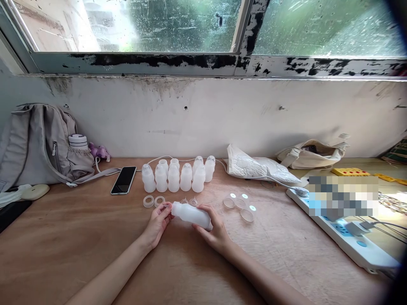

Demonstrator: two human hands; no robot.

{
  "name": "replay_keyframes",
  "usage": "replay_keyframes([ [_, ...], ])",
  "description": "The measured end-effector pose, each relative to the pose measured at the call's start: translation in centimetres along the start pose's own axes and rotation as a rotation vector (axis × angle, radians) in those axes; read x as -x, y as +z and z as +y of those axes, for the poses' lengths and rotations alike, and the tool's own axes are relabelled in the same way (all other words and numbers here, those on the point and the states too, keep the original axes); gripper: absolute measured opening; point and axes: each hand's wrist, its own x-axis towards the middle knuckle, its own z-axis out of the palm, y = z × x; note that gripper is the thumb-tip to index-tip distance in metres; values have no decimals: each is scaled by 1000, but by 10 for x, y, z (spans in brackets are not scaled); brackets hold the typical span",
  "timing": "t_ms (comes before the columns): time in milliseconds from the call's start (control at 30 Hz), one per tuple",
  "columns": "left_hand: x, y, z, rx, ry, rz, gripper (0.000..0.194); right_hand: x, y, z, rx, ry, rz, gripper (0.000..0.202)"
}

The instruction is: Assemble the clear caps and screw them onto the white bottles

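Note:
A frosted white baby bottle (192, 215) is tipped on its side above the table, mouth to the left. My right hand (216, 231) is closed around its base end. At the bottle's mouth my left hand (159, 222) has its fingers pinched together; what is in them, if anything, I cannot make out. Just beyond the hands lie white collar rings (149, 201) and clear teats (193, 202). Several similar bottles (173, 178) stand upright in a group behind these, some with caps and some without. Clear round caps (247, 214) with small white discs (252, 208) lie to the right.
A phone (124, 180) lies left of the bottles, near a grey backpack (41, 144) with its strap on the table. Along the wall are a white padded packet (260, 165) and a beige pouch (313, 154). A white power strip (352, 241) with plugs and cables runs down the right side.

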Motion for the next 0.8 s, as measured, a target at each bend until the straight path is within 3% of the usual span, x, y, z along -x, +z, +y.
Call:
replay_keyframes([
  [300,-4,-2,2,136,-46,66,19,2,1,2,8,-26,25,41],
  [800,0,0,0,-34,41,7,19,2,1,0,49,-58,23,42],
])
